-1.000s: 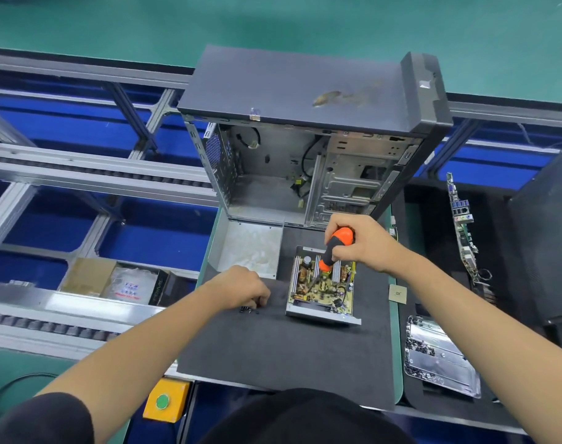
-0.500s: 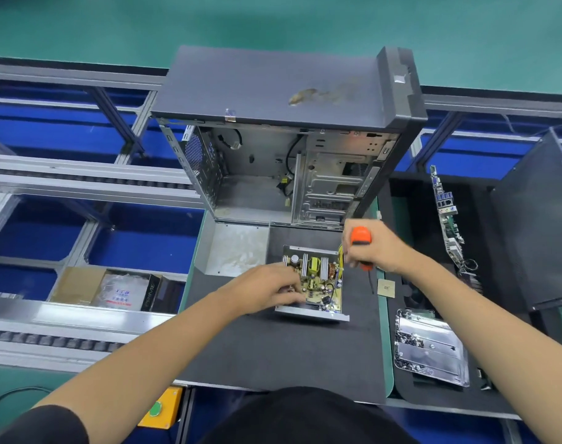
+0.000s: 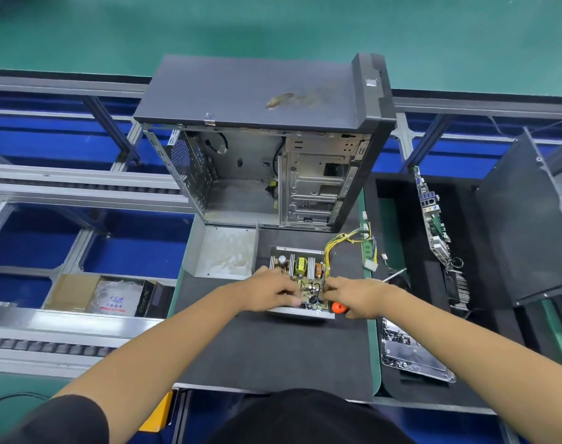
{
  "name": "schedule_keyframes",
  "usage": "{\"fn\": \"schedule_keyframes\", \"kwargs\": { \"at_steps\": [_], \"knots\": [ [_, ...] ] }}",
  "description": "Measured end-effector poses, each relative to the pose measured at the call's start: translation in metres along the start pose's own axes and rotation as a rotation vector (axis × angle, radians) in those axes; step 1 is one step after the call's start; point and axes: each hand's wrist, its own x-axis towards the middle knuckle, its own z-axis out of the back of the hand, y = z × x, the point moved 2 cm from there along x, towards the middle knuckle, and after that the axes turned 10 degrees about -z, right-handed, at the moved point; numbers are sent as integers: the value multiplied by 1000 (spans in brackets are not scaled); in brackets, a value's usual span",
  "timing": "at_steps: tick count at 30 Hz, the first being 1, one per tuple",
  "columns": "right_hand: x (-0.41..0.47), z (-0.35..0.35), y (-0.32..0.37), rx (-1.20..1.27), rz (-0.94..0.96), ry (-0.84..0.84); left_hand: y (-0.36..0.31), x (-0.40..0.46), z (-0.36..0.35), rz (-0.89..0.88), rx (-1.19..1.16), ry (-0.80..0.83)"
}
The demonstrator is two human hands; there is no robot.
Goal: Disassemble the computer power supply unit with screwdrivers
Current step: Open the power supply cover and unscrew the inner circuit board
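The opened power supply unit (image 3: 300, 312) lies on the black mat, its circuit board (image 3: 307, 283) with heat sinks and a yellow transformer exposed. My left hand (image 3: 268, 291) grips the board's left edge with curled fingers. My right hand (image 3: 358, 296) holds the orange-handled screwdriver (image 3: 337, 307) in its palm. The metal shaft sticks out to the right behind the wrist. Its fingertips pinch the board's right edge by the yellow wires (image 3: 343, 241). The unit's removed metal cover (image 3: 222, 251) lies just left of it.
An empty computer case (image 3: 263, 155) stands open right behind the unit. On the right lie a motherboard (image 3: 433, 219), a shiny metal plate (image 3: 411, 354) and a black side panel (image 3: 523, 235). A box with a plastic bag (image 3: 107, 296) sits on the left.
My right hand has lifted the screwdriver tip off the board and come down to its right edge, tool still in the palm. My left hand moved from the mat onto the board's left edge.
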Motion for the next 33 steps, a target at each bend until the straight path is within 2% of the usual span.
{"fn": "schedule_keyframes", "kwargs": {
  "at_steps": [4,9,12,16,17,21,28,31,33],
  "knots": [
    [-2,-4,3,-69,-18,-17,-5,6,0,9,6,-35],
    [-4,-2,10,-32,-58,7,-19,13,-2,23,57,-41],
    [-6,5,13,-34,-88,-3,-22,16,1,51,-42,-83],
    [-6,7,19,-43,-110,24,-18,15,17,118,-234,-281],
    [-7,7,20,-32,-113,38,-18,16,21,113,-267,-282],
    [-7,6,19,-24,-114,52,-16,21,33,128,-321,-136],
    [-10,-4,2,-70,-73,-37,-20,38,53,165,-519,59],
    [-12,-9,-5,-111,-49,-53,-26,51,54,216,-430,93],
    [-13,-11,-6,-125,-37,-62,-30,57,51,236,-264,95]
  ]
}}
